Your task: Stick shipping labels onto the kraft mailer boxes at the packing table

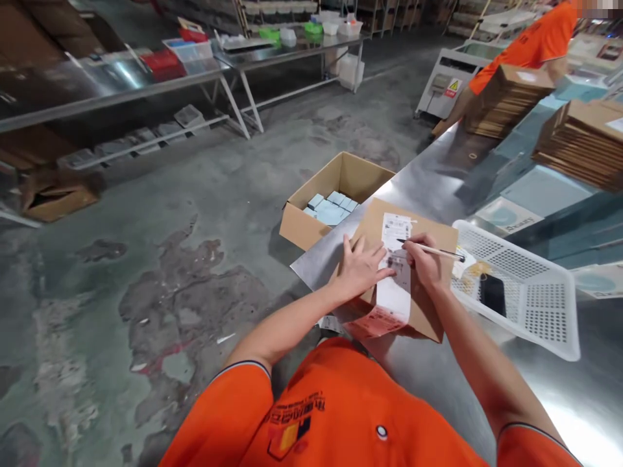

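A brown cardboard box (431, 224) lies on the metal table in front of me, with a long white printed label (398, 293) running over its top and down the near side. My left hand (359, 267) rests on the box with fingers spread, its fingertips and thumb at the label's left edge. Gripped in my right hand (424, 264) is a pen (442, 252), dark at both ends with a pale barrel. Its tip is over the upper part of the label; whether it touches the paper I cannot tell.
Right of the box sits a white perforated basket (545, 311) holding a dark phone (492, 295). An open carton (306, 227) with light-blue boxes stands beyond the table's left edge. Flattened cardboard stacks (581, 139) stand farther right, near a co-worker in orange (530, 48).
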`<control>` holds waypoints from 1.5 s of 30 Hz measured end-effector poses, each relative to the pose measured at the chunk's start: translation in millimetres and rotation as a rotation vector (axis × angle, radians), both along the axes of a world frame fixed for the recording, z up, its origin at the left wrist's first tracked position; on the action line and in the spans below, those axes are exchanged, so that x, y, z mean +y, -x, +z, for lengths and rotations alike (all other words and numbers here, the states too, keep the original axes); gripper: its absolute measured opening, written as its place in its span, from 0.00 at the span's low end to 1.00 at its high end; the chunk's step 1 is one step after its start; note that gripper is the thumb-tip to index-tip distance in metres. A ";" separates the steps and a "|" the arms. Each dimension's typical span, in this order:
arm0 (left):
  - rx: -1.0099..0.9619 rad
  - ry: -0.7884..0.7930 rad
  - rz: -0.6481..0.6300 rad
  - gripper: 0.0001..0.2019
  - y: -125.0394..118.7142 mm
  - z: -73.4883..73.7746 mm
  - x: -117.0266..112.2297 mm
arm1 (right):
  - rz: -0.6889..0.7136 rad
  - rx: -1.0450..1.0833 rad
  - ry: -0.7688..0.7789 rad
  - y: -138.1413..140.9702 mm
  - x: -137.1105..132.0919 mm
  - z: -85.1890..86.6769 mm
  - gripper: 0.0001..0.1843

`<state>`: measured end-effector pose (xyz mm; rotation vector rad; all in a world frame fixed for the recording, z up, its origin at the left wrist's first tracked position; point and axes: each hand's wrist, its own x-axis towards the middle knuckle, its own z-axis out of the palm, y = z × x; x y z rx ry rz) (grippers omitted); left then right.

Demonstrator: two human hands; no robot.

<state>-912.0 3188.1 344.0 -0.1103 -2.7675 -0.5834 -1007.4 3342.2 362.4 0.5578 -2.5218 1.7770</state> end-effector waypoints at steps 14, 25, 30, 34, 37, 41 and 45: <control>-0.228 0.054 -0.312 0.35 -19.0 23.8 -35.0 | -0.021 -0.097 -0.083 -61.8 22.6 -9.2 0.09; -0.260 0.035 -0.317 0.29 -30.1 8.7 -37.1 | 0.166 0.201 -0.264 -98.8 6.4 -3.2 0.07; -0.231 0.045 -0.320 0.27 -30.7 6.2 -37.2 | 0.171 0.240 -0.316 -98.9 0.5 -8.0 0.06; -0.223 0.065 -0.315 0.27 -31.7 6.6 -36.8 | 0.147 0.258 -0.341 -98.8 1.1 -8.2 0.06; -0.229 0.075 -0.316 0.28 -32.1 7.6 -36.5 | 0.158 0.270 -0.348 -99.7 2.0 -7.6 0.06; -0.212 0.088 -0.315 0.28 -31.7 6.8 -37.0 | 0.167 0.281 -0.324 -99.9 0.9 -6.3 0.08; -0.205 0.086 -0.322 0.28 -30.8 5.2 -37.9 | 0.141 0.269 -0.293 -98.7 -0.1 -7.7 0.08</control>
